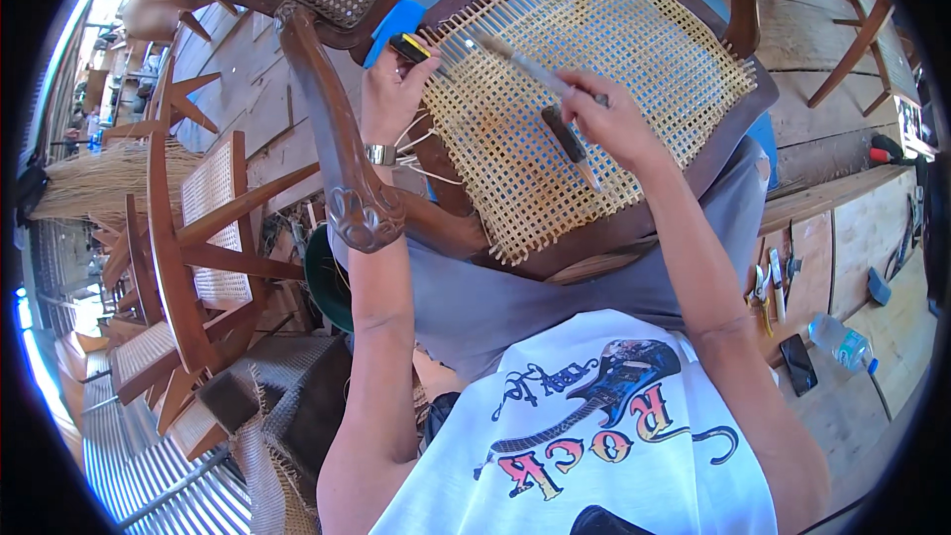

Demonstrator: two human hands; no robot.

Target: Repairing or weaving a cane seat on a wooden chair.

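Note:
A dark carved wooden armchair lies before me, with a sheet of woven cane over its seat frame and loose strands along the far-left edge. At the upper left corner of the cane, my left hand is closed on a small black and yellow object, whose kind I cannot make out. A blue piece shows just beyond it. Above the weave, my right hand grips a slim grey tool, somewhat blurred, its tip pointing up and left. A dark-handled tool with a pointed metal blade rests on the cane.
The chair's curved arm rises beside my left forearm. Wooden chair frames are stacked at the left, near a bundle of cane strands. On the plank floor at the right are pliers, a phone and a water bottle.

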